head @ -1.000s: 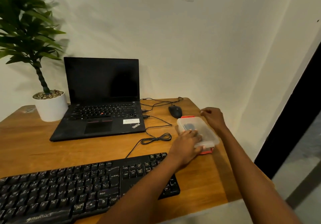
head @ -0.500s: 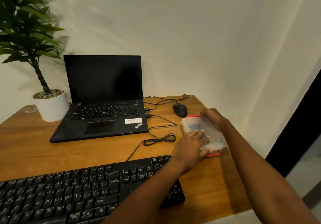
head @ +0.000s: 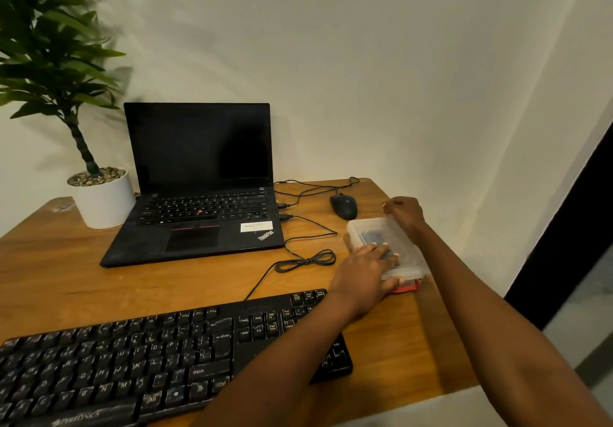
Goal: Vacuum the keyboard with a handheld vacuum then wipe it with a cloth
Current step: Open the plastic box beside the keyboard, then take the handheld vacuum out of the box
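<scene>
Head view, looking down at a wooden desk (head: 66,277). Showing the black keyboard (head: 132,370) lying flat in front of the laptop (head: 199,194), nearer the wearer and running off the lower left of the picture, with the left forearm crossing above its right end.

Laying the left hand (head: 363,270) on a clear plastic box (head: 411,257) to the right of the laptop, fingers straight and flat on the lid, thumb lying along the near edge. Curling the right hand (head: 404,214) over the box's far right corner, fingers bent and gripping the rim.

Showing something dark inside the box, too blurred through the lid to name, and a red part (head: 404,289) peeking out under the near end.

Also showing a black mouse (head: 344,206) just right of the laptop, a coiled black cable (head: 306,261) off the laptop's front right corner, and a white plant pot (head: 102,197) just beside the laptop's left edge.
</scene>
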{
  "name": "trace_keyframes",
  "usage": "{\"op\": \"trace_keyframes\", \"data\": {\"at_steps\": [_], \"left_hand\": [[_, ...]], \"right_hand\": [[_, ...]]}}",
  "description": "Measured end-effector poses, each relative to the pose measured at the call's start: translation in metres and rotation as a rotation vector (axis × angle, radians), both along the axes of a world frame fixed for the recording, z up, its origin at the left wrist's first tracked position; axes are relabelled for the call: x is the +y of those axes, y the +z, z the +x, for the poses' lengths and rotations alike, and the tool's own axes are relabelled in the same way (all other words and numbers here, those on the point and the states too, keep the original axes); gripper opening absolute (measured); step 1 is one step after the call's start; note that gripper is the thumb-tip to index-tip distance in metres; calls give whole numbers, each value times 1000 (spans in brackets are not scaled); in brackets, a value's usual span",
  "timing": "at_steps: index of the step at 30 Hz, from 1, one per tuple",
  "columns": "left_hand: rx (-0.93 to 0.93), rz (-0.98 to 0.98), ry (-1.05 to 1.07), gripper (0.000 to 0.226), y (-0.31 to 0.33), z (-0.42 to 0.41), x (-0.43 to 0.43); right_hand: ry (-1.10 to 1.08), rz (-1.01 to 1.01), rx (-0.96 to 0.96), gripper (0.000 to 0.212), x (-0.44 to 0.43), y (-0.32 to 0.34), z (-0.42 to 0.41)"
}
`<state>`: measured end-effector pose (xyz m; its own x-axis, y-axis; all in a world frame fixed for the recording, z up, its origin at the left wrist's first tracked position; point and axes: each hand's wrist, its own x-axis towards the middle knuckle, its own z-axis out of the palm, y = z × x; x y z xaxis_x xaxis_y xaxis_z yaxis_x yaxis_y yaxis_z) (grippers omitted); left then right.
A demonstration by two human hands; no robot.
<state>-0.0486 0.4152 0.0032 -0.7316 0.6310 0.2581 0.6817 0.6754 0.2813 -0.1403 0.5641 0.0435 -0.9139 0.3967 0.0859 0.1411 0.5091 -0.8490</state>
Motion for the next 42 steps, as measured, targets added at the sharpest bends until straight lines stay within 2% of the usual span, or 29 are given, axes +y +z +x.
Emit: {"op": "trace_keyframes", "data": {"at_steps": [3,5,7,9,12,14,16,20,22,25,29,31,33,36,39,42], "left_hand": [[-25,6,-3,50,2,0,0],[-107,39,-11,52,6,-1,0],[-247,161,-15,61,10,2,-3],[-286,282,42,75,13,6,-8],[-173,180,204,95,9,11,-13],[-170,129,281,100,3,13,-15],[-316,245,269,94,-1,16,-15],[-851,679,202,96,-3,23,-10],[-929,761,206,96,-3,21,-8],[-904,764,187,96,-4,19,-6],[-828,754,170,88,-5,18,-6],[-807,730,166,85,-4,19,-6],[-758,699,168,81,-2,20,-5],[-687,667,188,74,-3,17,-3],[-628,657,223,68,-6,17,0],[-591,661,253,62,-8,17,2]], "right_hand": [[-50,41,95,24,0,7,28],[-29,105,105,23,-3,6,53],[-34,183,95,25,-6,-3,76],[-52,258,105,28,-9,-14,91],[-3,412,-45,50,-17,-28,100],[43,540,-177,67,-24,-31,103],[49,624,-205,78,-31,-34,108],[25,692,-143,86,-34,-35,115],[32,698,-138,81,-33,-29,116],[60,515,-163,79,-29,-17,117],[48,153,-43,49,-21,5,119],[7,-106,27,40,-12,12,121],[-14,-399,58,42,4,11,123],[-75,-686,69,50,31,2,125],[-250,-822,145,31,47,-8,124],[-332,-819,137,17,62,-21,117]]}}
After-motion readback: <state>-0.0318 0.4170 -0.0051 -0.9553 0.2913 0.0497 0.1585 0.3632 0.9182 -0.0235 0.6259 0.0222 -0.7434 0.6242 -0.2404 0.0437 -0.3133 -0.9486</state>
